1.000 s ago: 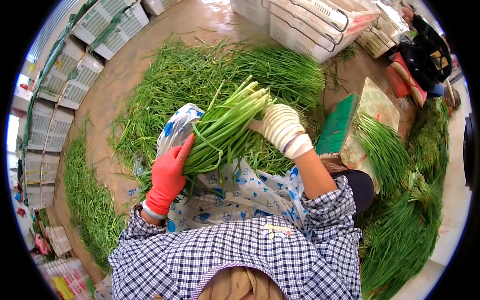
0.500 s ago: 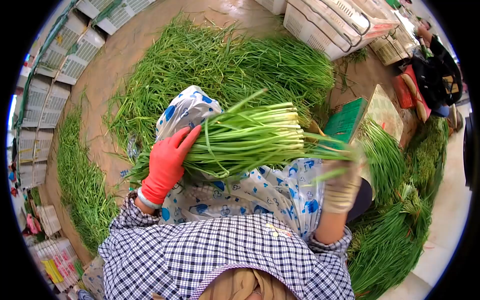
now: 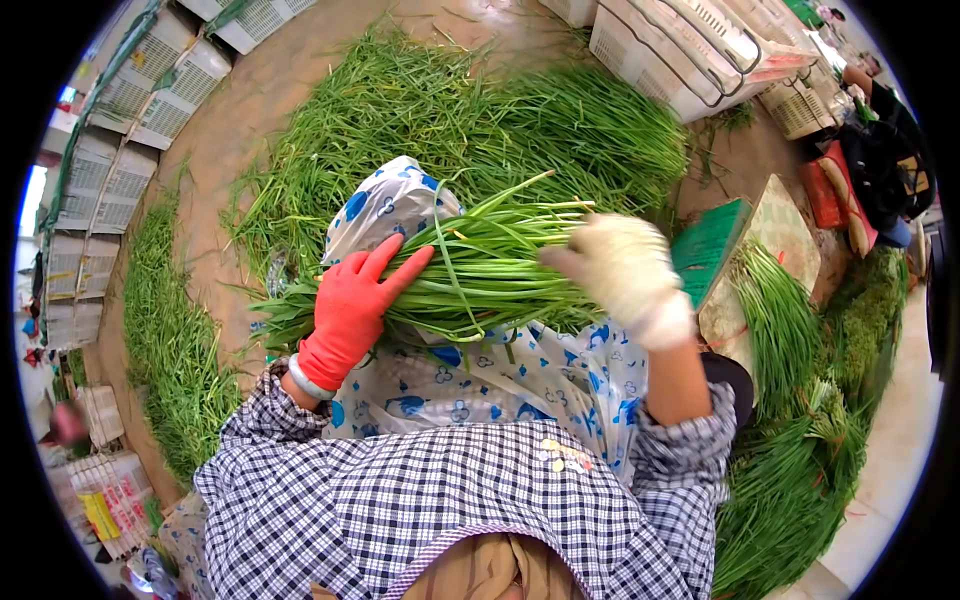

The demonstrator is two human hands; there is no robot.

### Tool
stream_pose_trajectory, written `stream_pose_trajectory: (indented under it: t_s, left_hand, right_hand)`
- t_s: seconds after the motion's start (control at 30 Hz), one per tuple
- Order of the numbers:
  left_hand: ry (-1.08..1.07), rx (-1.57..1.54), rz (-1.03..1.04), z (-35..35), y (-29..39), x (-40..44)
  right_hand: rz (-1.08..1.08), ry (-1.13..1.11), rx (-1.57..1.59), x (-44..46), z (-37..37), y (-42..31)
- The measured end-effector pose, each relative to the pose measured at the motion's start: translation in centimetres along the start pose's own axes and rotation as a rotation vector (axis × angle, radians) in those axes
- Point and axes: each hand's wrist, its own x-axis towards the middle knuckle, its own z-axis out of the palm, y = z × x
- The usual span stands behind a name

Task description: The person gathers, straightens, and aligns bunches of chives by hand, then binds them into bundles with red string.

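Where L hand (image 3: pixel 352 312) grips, greens (image 3: pixel 500 272) underneath

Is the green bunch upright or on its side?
On its side: the bunch lies crosswise above the plastic sheet, stalks running from left hand to right hand.

The red-gloved left hand (image 3: pixel 352 305) holds 1 bunch of green stalks (image 3: pixel 505 270) over a blue-patterned plastic sheet (image 3: pixel 520 385); the blurred, pale-gloved right hand (image 3: pixel 622 268) overlaps the bunch's right end.

Brought the cream, fabric-gloved right hand (image 3: pixel 625 278) back from four o'clock to the end of the long, green-stemmed bundle (image 3: pixel 490 272); turned that end from one o'clock toward three.
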Motion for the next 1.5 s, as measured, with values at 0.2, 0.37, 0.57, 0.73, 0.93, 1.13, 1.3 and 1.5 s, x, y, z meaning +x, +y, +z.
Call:
stream_pose_trajectory:
  t_s: [0.2, 0.37, 0.57, 0.73, 0.93, 1.13, 1.3, 1.5]
  left_hand:
    - [-0.007, -0.011, -0.019, 0.7, -0.7, -0.5]
    - [-0.020, -0.033, -0.011, 0.8, -0.8, -0.7]
    - [0.041, -0.081, 0.035, 1.0, -0.5, -0.1]
    - [0.059, -0.012, 0.083, 1.1, -0.7, -0.5]
    - [0.045, 0.002, 0.056, 1.2, -0.9, -1.0]
    - [0.069, -0.048, 0.053, 1.3, -1.2, -0.9]
    - [0.086, -0.144, 0.070, 1.4, -1.3, -0.8]
    - [0.081, -0.193, 0.086, 1.7, -1.5, -0.8]
  right_hand:
    - [-0.257, 0.436, 1.529, 1.3, 4.8, 1.6]
    - [-0.229, 0.191, 0.888, -9.7, 3.6, 10.9]
    - [-0.209, 0.457, 0.701, -7.3, 0.8, 3.9]
    - [-0.153, -0.055, 0.094, 3.3, 3.3, -0.7]
    - [-0.268, 0.249, 0.201, 5.6, 6.1, -3.5]
    - [-0.076, 0.090, 1.752, 1.8, 6.4, -1.0]
    - [-0.166, 0.360, 2.010, -6.3, 6.9, 4.6]
    - [-0.245, 0.607, 1.802, -13.9, 7.6, 13.6]
